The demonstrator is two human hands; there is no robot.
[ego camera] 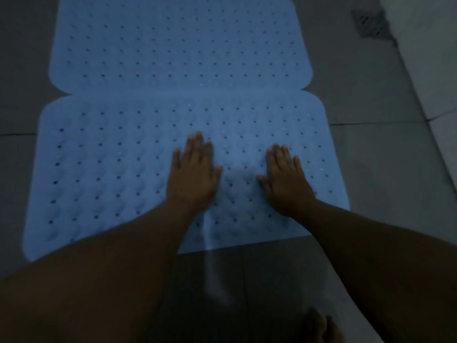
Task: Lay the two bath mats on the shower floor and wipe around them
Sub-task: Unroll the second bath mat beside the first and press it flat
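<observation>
- Your left hand lies flat on the near mat, the fingers straight and released, grasping nothing; it presses close to the middle of this mat.
- Your right hand lies flat in the same way, just beside the left one, the fingers straight and a little spread, holding nothing.
- The near mat is spread on the shower floor. Its far edge touches the near edge of the far mat; I cannot tell if one overlaps the other.
- The far mat also lies flat, and it reaches toward the far edge of the floor. The drain sits in the far right corner, apart from both mats.
- By my judgement the laying part is almost done: both mats are down, and you are only pressing the near one so it sticks.
- The wiping around them is not yet done, as far as I can see. No cloth or sponge is visible.
- The picture is dark and a little blurred, so I cannot say if the floor is wet.
</observation>
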